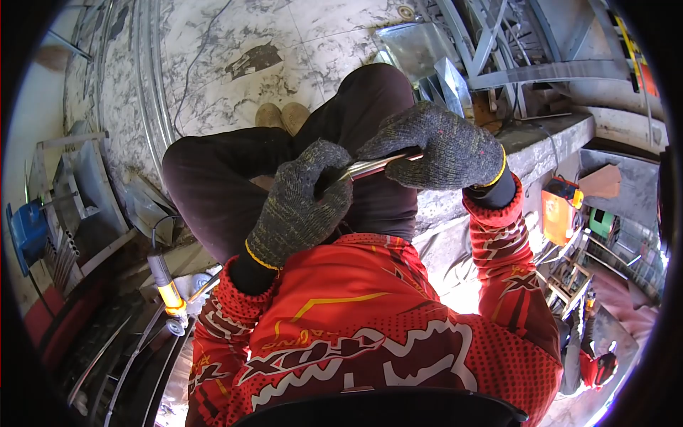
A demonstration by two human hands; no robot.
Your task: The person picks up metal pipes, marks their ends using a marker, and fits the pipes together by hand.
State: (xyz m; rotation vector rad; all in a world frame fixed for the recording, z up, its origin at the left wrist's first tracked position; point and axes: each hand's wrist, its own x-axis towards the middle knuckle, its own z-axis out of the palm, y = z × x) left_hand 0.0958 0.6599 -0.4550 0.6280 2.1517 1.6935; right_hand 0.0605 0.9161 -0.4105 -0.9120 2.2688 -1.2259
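Note:
Between my two hands, above my lap, is a short, shiny metal piece (368, 169), narrow and tube-like. My left hand (302, 203), in a dark grey knit glove, is closed around its left end. In a matching glove, my right hand (445, 149) pinches the other end between thumb and fingers. Both ends are hidden by the gloves, so the piece's full length and exact kind do not show.
An angle grinder (168, 288) lies to my left. Long metal bars (151, 78) run along the marbled floor (313, 35). A steel frame (548, 73) and sheet metal (416, 46) stand ahead right. Another person (594, 366) is at lower right, beyond an orange object (557, 213).

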